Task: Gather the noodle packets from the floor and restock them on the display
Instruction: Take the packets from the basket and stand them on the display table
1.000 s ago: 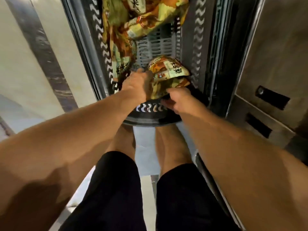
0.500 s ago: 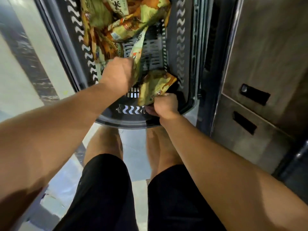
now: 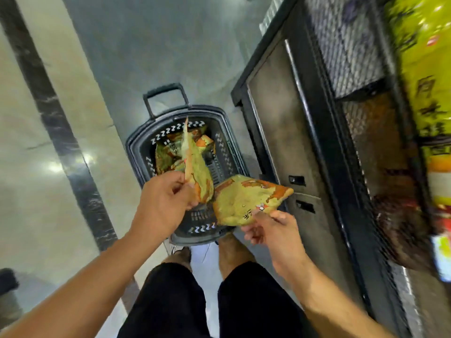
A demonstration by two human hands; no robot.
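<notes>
My left hand (image 3: 163,202) grips a green and orange noodle packet (image 3: 195,164) by its lower edge, held upright and edge-on above the basket. My right hand (image 3: 269,228) pinches a second noodle packet (image 3: 246,200) by its near corner, lying flat and facing up. Both packets hang over a dark plastic basket (image 3: 136,152) on the floor, which holds several more packets (image 3: 170,148) at its far end. The display (image 3: 366,147), a black mesh-fronted rack, rises on my right with blurred yellow-green packets (image 3: 424,76) on its shelf.
The basket has a raised pull handle (image 3: 166,93) at its far side. A dark metal cabinet base (image 3: 288,132) with two slots stands right of the basket. Pale floor tiles with a black marble strip (image 3: 61,132) stretch to the left. My legs stand just behind the basket.
Both hands have lifted out of the basket, each with a packet. My view has risen and pulled back, so the whole basket and the display rack now show.
</notes>
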